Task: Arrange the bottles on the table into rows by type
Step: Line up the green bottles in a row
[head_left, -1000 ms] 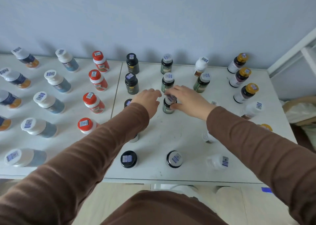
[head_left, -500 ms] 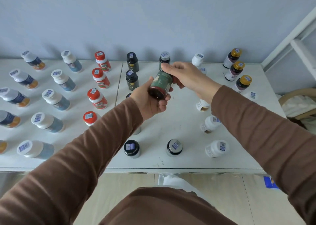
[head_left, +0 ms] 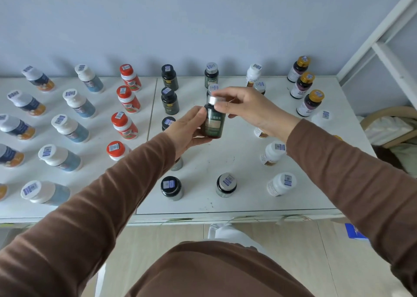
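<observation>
Head view shows me both hands lifted over the middle of the table [head_left: 237,161], with 1 green bottle [head_left: 213,123] held between them, upright and clear of the surface. My left hand [head_left: 188,131] supports it from the side and below, the fingers mostly straight and lying together along the glass, the thumb near the shoulder of the bottle. My right hand [head_left: 246,109] comes from above, and its fingertips [head_left: 217,105] pinch the silver cap [head_left: 213,99]; the other fingers of this hand are loosely bent. Around them the sorting looks mostly done: on the left part I see 4 columns of white-cap and red-cap bottles, then a black column [head_left: 169,89], and at the far right 3 gold-cap bottles [head_left: 303,83]. The green column has 1 bottle at the back [head_left: 211,74], a 2nd cap just behind my right hand, and 1 more green bottle [head_left: 226,185] near the front edge. I judge the step in hand is to check or turn this bottle before placing it, so the task is near the end but not finished. Next move, as I judge it, is to lower the bottle into the gap in the green column, between the back ones and the front one. It calls for keeping it upright and releasing slowly, because the black and white neighbours stand near and may be knocked.
</observation>
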`<action>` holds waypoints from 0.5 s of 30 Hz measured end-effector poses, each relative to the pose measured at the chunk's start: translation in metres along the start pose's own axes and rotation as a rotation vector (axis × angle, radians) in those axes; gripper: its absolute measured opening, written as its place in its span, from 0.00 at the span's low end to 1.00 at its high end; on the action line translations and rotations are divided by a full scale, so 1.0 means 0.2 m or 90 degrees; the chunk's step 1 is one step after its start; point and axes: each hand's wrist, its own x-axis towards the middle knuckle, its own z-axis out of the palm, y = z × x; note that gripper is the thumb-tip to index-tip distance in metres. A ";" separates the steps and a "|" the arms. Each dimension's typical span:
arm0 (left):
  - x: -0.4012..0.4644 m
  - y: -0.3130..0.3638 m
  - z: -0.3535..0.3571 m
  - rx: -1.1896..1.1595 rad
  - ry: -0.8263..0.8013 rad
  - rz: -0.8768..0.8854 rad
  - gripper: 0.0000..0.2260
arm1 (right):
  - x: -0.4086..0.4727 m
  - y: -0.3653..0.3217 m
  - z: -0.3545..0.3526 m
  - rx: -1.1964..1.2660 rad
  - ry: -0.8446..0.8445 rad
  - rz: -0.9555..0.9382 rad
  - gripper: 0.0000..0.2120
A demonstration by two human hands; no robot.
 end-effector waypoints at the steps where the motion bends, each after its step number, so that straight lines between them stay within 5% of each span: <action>1: 0.00 -0.01 0.00 0.033 -0.010 0.010 0.11 | -0.01 0.01 0.00 -0.019 -0.003 -0.004 0.20; 8: 0.03 -0.12 -0.01 0.279 -0.043 0.016 0.10 | -0.08 0.13 0.03 -0.193 -0.036 -0.042 0.16; 15: 0.08 -0.14 -0.04 0.553 0.046 0.024 0.13 | -0.14 0.27 0.11 -0.389 -0.103 -0.040 0.20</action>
